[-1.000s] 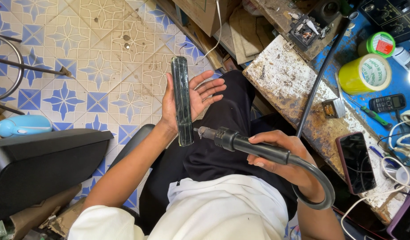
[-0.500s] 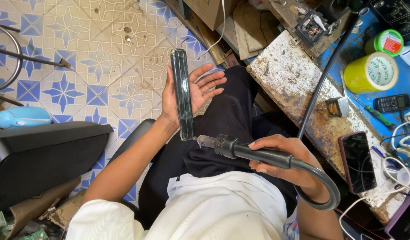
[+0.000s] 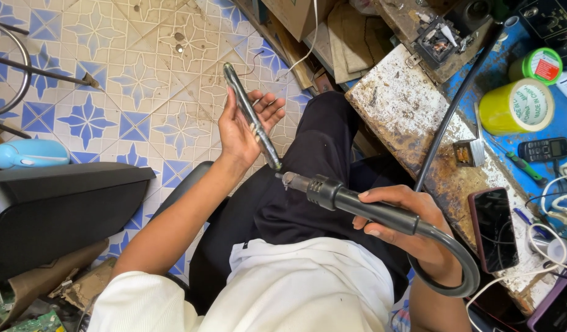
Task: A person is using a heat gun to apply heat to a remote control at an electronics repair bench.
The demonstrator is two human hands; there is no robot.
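Left hand [image 3: 243,126] props phone [image 3: 251,117] edgewise; right hand [image 3: 401,230] grips hot-air wand [image 3: 351,201]

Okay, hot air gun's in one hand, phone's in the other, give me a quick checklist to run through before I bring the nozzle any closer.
1. Left hand supports the phone, held edge-on across the palm: ok.
2. Right hand wraps the hot air gun on its handle, behind the nozzle: ok.
3. Nozzle tip sits beside the phone's lower end, apart from it: ok.
4. Fingers are spread open near that phone, close to the air path: not ok.
5. Hose loops freely past the wrist: ok.
6. Whether the gun is blowing hot: cannot tell.
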